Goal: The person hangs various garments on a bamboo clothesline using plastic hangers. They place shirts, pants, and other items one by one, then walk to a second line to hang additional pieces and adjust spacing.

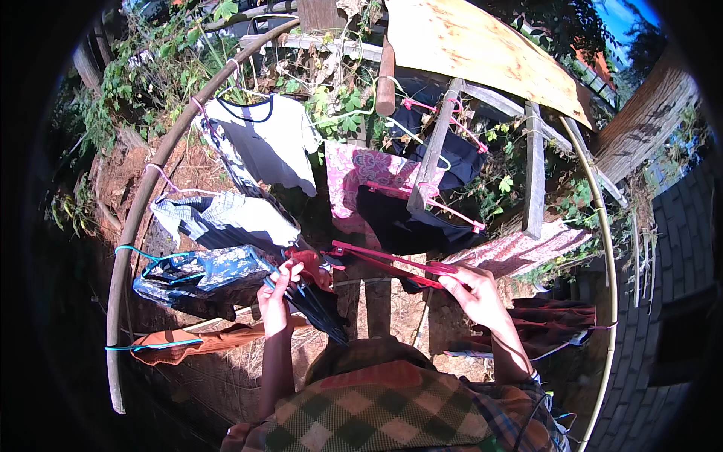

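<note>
My right hand (474, 296) is closed on the right end of a pink clip hanger (392, 258). The hanger tilts slightly, its left end higher, and dark and red cloth shows along its underside. Left of it my left hand (279, 294) is raised with its fingers pinched on a dark blue cloth (320, 310), which droops toward my chest. A red cloth (312, 265) shows just behind the left fingers. Beside that hand hangs a blue patterned garment (199, 275) on a light blue hanger (154, 260).
A curved wooden pole (169, 143) on the left carries a white shirt (263, 135), a grey-white garment (226, 218) and an orange-brown garment (188, 343). Ahead hang a pink patterned cloth (354, 169) and black cloth (399, 222). A thin pole (608, 248) bends down the right, with dark red clothing (557, 324).
</note>
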Action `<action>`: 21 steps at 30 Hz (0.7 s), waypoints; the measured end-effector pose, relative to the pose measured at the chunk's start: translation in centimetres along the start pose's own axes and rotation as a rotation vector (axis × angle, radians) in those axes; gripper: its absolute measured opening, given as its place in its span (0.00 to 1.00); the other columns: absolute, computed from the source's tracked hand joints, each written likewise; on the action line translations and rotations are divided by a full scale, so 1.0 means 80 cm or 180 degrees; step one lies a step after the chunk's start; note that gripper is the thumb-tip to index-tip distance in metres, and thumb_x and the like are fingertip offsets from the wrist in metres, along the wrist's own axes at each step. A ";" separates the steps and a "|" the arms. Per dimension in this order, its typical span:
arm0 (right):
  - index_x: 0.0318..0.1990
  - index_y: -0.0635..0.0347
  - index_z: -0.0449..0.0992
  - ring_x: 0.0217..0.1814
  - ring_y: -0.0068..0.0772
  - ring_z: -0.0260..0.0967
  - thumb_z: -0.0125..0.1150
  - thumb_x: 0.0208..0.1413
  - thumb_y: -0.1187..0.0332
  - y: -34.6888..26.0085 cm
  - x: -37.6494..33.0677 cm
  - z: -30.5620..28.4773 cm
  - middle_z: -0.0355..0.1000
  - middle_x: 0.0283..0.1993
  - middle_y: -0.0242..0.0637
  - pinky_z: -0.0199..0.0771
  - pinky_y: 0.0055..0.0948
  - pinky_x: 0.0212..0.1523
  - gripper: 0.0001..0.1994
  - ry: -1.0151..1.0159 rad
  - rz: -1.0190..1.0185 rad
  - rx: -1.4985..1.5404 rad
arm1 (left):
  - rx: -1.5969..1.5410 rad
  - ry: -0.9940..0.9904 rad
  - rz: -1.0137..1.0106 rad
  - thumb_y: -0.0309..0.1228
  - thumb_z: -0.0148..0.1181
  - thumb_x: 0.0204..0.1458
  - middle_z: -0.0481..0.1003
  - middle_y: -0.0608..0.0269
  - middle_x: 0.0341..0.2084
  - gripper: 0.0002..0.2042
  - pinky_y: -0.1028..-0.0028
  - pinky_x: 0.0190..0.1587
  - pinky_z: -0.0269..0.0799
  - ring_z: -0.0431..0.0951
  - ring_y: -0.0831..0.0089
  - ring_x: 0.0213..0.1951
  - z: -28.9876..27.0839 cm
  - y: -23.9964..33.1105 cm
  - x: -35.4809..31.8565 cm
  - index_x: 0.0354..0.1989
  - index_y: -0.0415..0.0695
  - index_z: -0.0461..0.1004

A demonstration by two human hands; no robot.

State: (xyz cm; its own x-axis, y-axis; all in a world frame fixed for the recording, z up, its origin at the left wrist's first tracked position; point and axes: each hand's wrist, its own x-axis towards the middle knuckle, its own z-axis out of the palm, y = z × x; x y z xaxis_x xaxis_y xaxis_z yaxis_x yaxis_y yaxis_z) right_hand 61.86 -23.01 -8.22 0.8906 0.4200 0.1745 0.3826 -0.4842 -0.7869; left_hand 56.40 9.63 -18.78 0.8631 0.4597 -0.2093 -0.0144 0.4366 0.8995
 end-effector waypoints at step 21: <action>0.46 0.56 0.74 0.17 0.07 0.49 0.56 0.56 0.61 -0.135 0.245 -0.303 0.61 0.20 0.18 0.43 0.13 0.16 0.14 0.2541 -0.0495 -0.0372 | -0.0178 0.0069 0.0062 0.30 0.55 0.54 0.77 0.56 0.34 0.15 0.77 0.44 0.66 0.74 0.76 0.34 -0.023 0.010 -0.014 0.45 0.32 0.70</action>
State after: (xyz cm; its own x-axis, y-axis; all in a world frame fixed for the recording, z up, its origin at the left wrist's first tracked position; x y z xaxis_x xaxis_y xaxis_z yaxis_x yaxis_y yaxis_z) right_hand 81.12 -28.13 18.06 0.7153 -0.1622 0.6798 0.4999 -0.5609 -0.6599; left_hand 54.51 10.90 -18.57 0.8512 0.4849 -0.2007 -0.0599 0.4696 0.8809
